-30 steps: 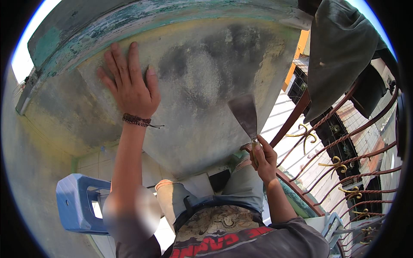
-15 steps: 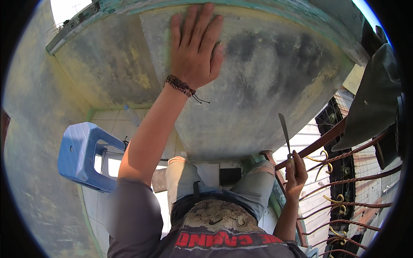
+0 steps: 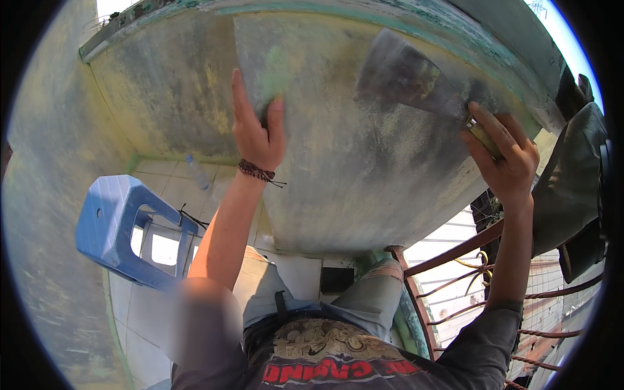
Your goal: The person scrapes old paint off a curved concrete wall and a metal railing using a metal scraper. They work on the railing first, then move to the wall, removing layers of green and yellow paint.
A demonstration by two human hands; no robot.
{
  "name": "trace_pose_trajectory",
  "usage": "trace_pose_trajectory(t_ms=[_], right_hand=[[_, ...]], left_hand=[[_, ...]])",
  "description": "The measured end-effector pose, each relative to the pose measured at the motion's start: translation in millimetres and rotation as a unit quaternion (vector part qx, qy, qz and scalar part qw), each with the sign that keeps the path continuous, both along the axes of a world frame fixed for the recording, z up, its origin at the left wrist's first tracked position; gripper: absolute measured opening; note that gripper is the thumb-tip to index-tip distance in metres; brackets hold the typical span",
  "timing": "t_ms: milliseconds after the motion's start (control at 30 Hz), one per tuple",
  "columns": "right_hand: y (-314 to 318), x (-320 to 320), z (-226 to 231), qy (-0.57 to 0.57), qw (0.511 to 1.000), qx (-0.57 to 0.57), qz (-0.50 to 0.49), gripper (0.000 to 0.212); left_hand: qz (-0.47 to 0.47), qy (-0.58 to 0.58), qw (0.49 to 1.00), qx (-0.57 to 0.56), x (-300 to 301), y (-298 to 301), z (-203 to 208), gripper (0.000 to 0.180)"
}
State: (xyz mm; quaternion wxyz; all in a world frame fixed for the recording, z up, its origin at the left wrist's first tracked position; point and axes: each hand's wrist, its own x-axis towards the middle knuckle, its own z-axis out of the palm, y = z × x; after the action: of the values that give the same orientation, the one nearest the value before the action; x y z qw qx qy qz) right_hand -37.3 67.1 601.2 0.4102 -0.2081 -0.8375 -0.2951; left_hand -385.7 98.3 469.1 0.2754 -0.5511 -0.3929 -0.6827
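My right hand (image 3: 506, 153) grips the short handle of a wide-bladed putty knife (image 3: 413, 78). Its broad dark blade points up and to the left, over the upper part of the stained grey-yellow wall (image 3: 338, 169); whether it touches the surface I cannot tell. Thumb and fingers apart, my left hand (image 3: 259, 130) is turned edgewise in front of the same wall, near a faint greenish patch. It holds nothing that I can see. A braided bracelet circles that wrist.
A blue plastic stool (image 3: 117, 221) stands on white tiles at the left, with a clear bottle (image 3: 197, 172) farther back. Rusty railing bars (image 3: 455, 250) with curled yellow ornaments run along the right. A dark cloth (image 3: 572, 182) hangs there. A painted ledge (image 3: 312, 12) tops the wall.
My right hand has raised the putty knife from beside the railing to the upper wall. My left hand has come down and left from near the ledge, turning edgewise.
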Motion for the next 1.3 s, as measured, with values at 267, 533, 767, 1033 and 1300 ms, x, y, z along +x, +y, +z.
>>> trace_pose_trajectory(t_ms=[267,533,767,1033,1300], right_hand=[[21.4,-4.1,15.5,-0.044,0.996,0.073,-0.002,0.048],[16.9,-9.9,15.0,-0.014,0.999,0.047,0.006,0.046],[8.1,4.9,14.8,-0.025,0.999,-0.002,-0.039,0.048],[-3.3,-4.0,23.1,0.007,0.996,-0.090,-0.020,0.045],[-1.6,-4.6,24.1,0.013,0.991,-0.132,-0.020,0.043]], left_hand=[[0.052,0.002,0.998,0.041,1.9,8.8,-5.3,0.065],[0.084,0.012,0.995,0.051,1.6,8.9,-4.7,0.066],[0.076,0.002,0.997,0.029,5.8,4.5,-3.3,0.066],[0.069,0.000,0.997,0.035,3.6,4.9,-5.5,0.066],[0.086,0.007,0.995,0.045,1.0,7.2,-4.5,0.066]])
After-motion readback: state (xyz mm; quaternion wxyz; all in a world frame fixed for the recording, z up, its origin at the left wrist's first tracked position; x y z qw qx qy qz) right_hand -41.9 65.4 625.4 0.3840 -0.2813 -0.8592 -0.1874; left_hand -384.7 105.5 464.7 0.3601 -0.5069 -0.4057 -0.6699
